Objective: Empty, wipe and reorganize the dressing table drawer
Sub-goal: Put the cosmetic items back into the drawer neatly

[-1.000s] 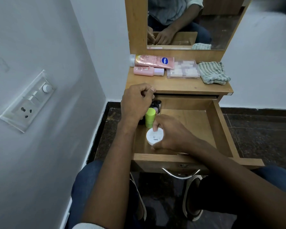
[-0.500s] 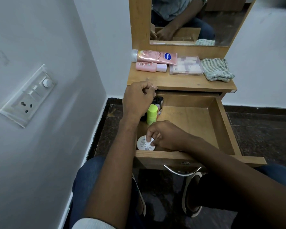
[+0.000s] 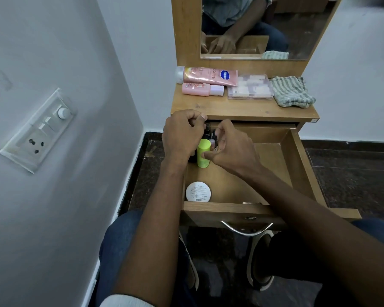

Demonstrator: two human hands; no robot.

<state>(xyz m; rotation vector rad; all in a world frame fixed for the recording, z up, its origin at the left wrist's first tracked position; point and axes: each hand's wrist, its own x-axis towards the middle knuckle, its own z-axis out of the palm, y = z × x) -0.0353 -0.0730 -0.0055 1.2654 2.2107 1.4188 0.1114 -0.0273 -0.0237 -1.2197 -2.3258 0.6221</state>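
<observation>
Drawer (image 3: pixel 296 165) of the wooden dressing table stands pulled open. At its back left corner the right hand (image 3: pixel 233 149) pinches an upright lime-green bottle (image 3: pixel 203 153); the left hand (image 3: pixel 183 135) curls over small dark items beside it, grip unclear. A white round jar (image 3: pixel 198 191) lies at the front left corner.

Wooden dressing table top (image 3: pixel 242 110) carries a pink Vaseline tube (image 3: pixel 208 76) lying on its side at the back left, a small pink bottle (image 3: pixel 201 89) lying just in front of it, a clear plastic box (image 3: pixel 249 87) in the middle, a striped grey cloth (image 3: pixel 292 91) bunched at right. Open drawer (image 3: pixel 297 165) floor holds a round white jar (image 3: pixel 198 191) in the front left corner, an upright green tube (image 3: pixel 203 152) and small dark bottles (image 3: pixel 210 135) at back left
</observation>
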